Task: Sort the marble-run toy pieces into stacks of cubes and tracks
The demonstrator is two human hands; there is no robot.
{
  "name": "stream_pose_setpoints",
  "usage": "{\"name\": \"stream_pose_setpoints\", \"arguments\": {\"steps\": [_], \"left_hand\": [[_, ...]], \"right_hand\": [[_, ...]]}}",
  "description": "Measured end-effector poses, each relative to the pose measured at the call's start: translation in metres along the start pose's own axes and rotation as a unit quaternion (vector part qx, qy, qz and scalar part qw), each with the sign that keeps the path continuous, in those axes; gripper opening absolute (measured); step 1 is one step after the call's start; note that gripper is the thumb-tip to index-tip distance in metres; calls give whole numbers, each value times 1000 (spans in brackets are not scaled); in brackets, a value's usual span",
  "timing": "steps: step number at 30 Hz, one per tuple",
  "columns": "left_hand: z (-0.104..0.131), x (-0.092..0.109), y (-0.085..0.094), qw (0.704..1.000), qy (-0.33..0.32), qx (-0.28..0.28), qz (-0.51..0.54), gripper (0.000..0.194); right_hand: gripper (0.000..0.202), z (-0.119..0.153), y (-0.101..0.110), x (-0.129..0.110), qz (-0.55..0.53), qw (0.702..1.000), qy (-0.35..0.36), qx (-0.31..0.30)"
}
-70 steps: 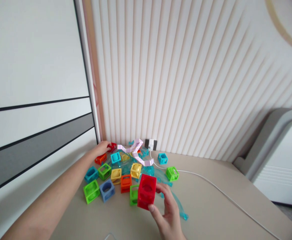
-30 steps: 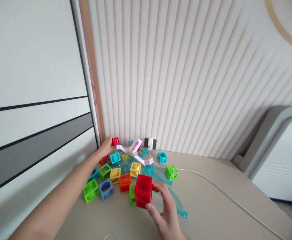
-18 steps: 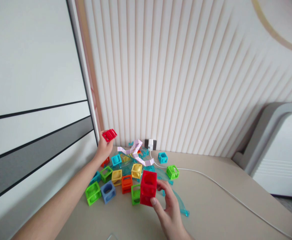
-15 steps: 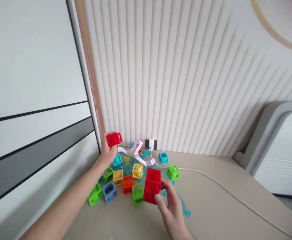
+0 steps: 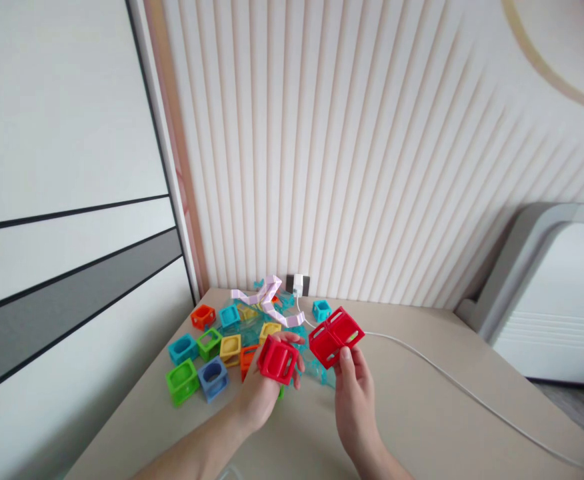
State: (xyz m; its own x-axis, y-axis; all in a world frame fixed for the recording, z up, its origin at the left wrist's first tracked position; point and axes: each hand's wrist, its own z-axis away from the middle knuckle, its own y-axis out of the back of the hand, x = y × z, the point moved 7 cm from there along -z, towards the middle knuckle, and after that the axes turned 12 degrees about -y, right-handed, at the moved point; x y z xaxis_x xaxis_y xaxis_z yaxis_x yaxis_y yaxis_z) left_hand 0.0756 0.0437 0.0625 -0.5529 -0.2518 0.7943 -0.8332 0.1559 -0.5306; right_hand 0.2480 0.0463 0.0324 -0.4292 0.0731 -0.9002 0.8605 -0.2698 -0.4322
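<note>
My left hand (image 5: pixel 257 401) carries a single red hollow cube block (image 5: pixel 277 361), its fingers partly curled behind the block. In my right hand (image 5: pixel 356 403) is a pair of joined red cube blocks (image 5: pixel 336 337), tilted and pinched at the lower edge with the thumb in front. A small gap separates the two red pieces. Just left of my left hand lie a blue block (image 5: pixel 214 379), a yellow block (image 5: pixel 231 349) and an orange block (image 5: pixel 247 360) partly hidden by it. A green block (image 5: pixel 182 381) sits farther left.
Behind the hands a pink folded strip (image 5: pixel 272 303) lies over crumpled teal see-through material (image 5: pixel 252 330). A cyan block (image 5: pixel 321 310) stands near the wall. From a white charger (image 5: pixel 298 285) a white cable (image 5: pixel 437 369) runs right across the table (image 5: pixel 422 427).
My left hand has come right and nearer with its red block. My right hand has lifted and turned the joined red pair, moving it right. Cyan and orange blocks at the left are now uncovered.
</note>
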Motion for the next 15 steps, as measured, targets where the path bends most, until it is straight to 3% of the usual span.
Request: {"name": "stream_pose_setpoints", "arguments": {"steps": [6,15], "left_hand": [[12,-14,11,992,22,-62,-108,37],[23,-9,13,973,-58,-42,-217,43]], "right_hand": [[46,2,-4,2,-13,1000,-22,-15],[48,6,-11,2,14,998,-15,-55]]}}
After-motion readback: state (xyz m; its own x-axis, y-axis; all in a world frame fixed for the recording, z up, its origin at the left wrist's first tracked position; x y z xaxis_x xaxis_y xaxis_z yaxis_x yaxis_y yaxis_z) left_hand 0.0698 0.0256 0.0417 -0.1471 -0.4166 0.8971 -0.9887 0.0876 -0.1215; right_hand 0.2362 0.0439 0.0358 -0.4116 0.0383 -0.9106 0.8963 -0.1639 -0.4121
